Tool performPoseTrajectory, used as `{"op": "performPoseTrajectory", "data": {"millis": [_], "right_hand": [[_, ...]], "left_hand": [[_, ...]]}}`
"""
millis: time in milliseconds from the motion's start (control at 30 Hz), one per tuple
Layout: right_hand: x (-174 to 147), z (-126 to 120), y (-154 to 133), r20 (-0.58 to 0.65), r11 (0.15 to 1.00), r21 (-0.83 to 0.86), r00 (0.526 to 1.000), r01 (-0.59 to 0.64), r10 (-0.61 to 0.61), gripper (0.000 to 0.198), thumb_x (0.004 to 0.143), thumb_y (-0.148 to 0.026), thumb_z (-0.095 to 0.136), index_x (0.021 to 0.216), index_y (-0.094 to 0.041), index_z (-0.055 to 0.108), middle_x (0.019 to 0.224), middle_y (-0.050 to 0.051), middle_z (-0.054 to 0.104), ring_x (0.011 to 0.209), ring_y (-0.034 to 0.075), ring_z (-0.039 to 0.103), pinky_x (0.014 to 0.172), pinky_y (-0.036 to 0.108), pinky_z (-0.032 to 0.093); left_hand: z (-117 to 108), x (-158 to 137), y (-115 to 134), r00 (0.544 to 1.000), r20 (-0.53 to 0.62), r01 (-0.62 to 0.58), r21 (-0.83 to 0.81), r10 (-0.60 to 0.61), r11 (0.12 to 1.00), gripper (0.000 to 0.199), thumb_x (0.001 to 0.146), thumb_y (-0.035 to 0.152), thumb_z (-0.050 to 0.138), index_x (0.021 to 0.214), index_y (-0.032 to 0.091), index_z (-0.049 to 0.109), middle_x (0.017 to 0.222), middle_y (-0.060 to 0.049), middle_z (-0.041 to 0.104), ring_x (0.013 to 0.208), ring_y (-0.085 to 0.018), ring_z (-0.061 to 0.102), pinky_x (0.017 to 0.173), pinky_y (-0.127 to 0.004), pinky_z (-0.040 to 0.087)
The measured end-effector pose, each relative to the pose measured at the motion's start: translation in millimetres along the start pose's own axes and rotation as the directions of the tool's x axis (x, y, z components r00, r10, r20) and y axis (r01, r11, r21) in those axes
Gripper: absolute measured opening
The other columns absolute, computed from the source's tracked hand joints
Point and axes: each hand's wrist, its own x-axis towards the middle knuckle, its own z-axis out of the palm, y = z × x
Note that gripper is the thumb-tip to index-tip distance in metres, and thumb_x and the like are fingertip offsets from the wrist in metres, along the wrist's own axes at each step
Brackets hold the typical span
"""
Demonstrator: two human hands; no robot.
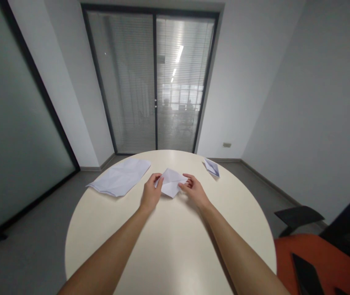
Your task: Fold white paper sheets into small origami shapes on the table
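A folded piece of white paper (171, 183), roughly diamond-shaped with visible creases, is held between my two hands just above the round table (169, 246). My left hand (153, 190) pinches its left corner, thumb on top. On the other side, my right hand (194, 189) grips the right corner between thumb and fingers. Some of the fingertips are hidden behind the paper.
White paper sheets (121, 176), creased and overlapping, lie at the table's left edge. A smaller folded paper (212, 167) rests near the far right edge. An orange chair (322, 266) with a black armrest (299, 215) stands close on the right.
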Motion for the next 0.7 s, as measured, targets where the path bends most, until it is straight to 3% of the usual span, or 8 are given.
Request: {"op": "performPoseTrajectory", "data": {"millis": [200, 433, 600, 700], "right_hand": [[-2.7, 3.6, -8.1, 0.124, 0.998, 0.044, 0.991, 0.047, -0.052, 0.041, 0.074, -0.05, 0.077, 0.096, -0.018, 0.065, 0.097, 0.008, 0.073, 0.092, 0.024, 0.067, 0.084, 0.037, 0.054], [-4.8, 5.1, -8.5, 0.141, 0.997, 0.02, 0.987, 0.078, -0.08, 0.039, 0.082, -0.049, 0.07, 0.105, -0.017, 0.067, 0.102, 0.01, 0.073, 0.092, 0.024, 0.067, 0.084, 0.037, 0.053], [-8.1, 8.0, -15.5, 0.168, 0.999, 0.008, 0.985, 0.04, -0.041, 0.054, 0.07, -0.033, 0.08, 0.118, -0.021, 0.061, 0.118, 0.009, 0.071, 0.105, 0.026, 0.066, 0.085, 0.037, 0.053], [-8.3, 7.4, -15.6, 0.156, 0.997, -0.055, 0.986, 0.058, -0.048, 0.051, 0.07, -0.027, 0.076, 0.118, -0.021, 0.06, 0.117, 0.009, 0.07, 0.103, 0.025, 0.067, 0.082, 0.035, 0.053]], "left_hand": [[5.1, -0.3, -3.6, 0.998, 0.036, 0.056, -0.092, -0.053, 0.994, 0.02, 0.092, 0.037, 0.056, 0.099, 0.018, 0.059, 0.096, -0.007, 0.068, 0.089, -0.018, 0.067, 0.082, -0.03, 0.054], [6.4, -0.3, -4.4, 0.992, 0.097, 0.103, -0.198, -0.085, 0.975, 0.03, 0.088, 0.038, 0.06, 0.11, 0.018, 0.057, 0.104, -0.009, 0.068, 0.093, -0.019, 0.069, 0.083, -0.033, 0.055], [6.3, 0.4, -6.1, 0.994, 0.061, 0.103, -0.223, -0.092, 0.969, 0.029, 0.087, 0.043, 0.061, 0.101, 0.018, 0.056, 0.102, -0.009, 0.068, 0.091, -0.02, 0.069, 0.079, -0.032, 0.057], [6.3, 0.4, -6.4, 0.994, 0.055, 0.1, -0.215, -0.09, 0.972, 0.028, 0.088, 0.043, 0.06, 0.1, 0.018, 0.056, 0.1, -0.008, 0.069, 0.094, -0.02, 0.069, 0.08, -0.032, 0.057]]}}
